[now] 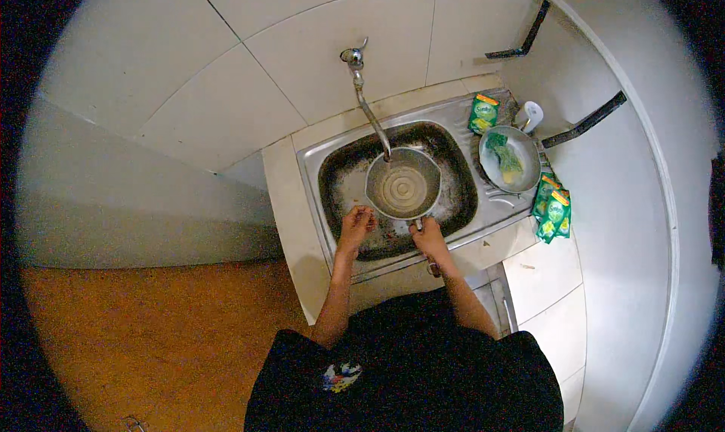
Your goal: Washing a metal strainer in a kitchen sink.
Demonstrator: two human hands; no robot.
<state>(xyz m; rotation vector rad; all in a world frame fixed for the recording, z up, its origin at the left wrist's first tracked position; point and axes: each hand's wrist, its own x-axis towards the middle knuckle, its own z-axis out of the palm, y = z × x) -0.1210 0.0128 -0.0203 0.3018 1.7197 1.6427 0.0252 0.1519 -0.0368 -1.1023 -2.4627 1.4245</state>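
A metal saucepan (403, 188) is in the stained steel sink (334, 188), beneath the mouth of the metal tap (371, 112). Rings show inside the pan; whether water runs into it is hard to tell. My right hand (429, 235) grips the pan's handle near the rim, and the handle's end sticks out below the hand. At the pan's lower left, my left hand (358, 222) hovers over the basin with its fingers curled and nothing visible in them. Whether it touches the pan cannot be told.
On the drainboard at right, a metal bowl (529, 171) holds a green and yellow scouring sponge (510, 163). A green Sunlight packet (484, 115) and a white cup (531, 116) stand behind it; several green packets (555, 214) lie in front. Black brackets (586, 120) line the right wall.
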